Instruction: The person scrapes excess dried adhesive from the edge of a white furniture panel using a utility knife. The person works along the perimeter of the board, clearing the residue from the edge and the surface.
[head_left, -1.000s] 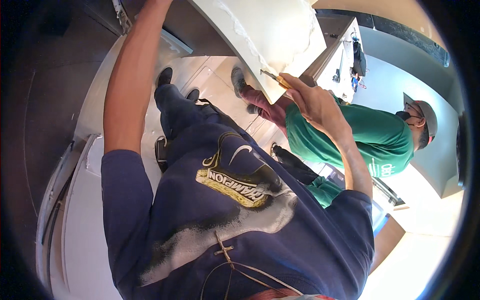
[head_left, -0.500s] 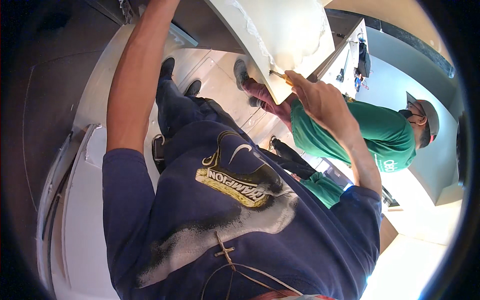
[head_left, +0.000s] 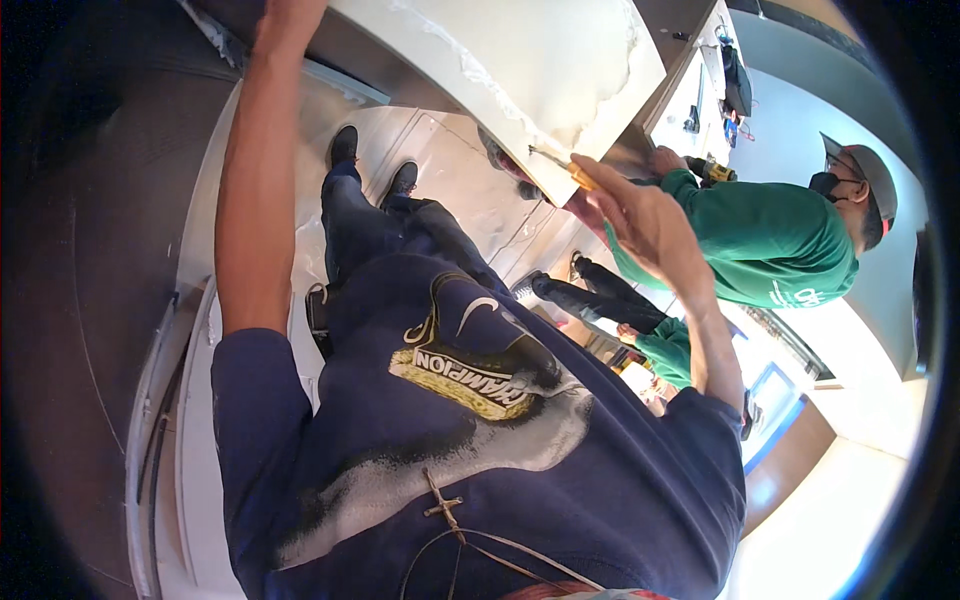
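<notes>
A slim tool (head_left: 581, 178) with an orange-yellow handle and a thin shaft is seen above the near corner of a pale panel (head_left: 545, 45), whose face is marked by ragged bands of white residue (head_left: 470, 62). The handle is pinched between thumb and fingers of the right hand (head_left: 648, 218), its rear end hidden by the palm; the shaft is pointed away from the fingertips (whether the panel is touched by the tip cannot be told). The left forearm (head_left: 258, 200) is cut off by the upper edge, so the state of the left hand's fingers cannot be told. Beyond the right hand, partly covered by it, a co-worker in green (head_left: 770, 235) is seen near a yellow-and-black power tool (head_left: 717, 171).
</notes>
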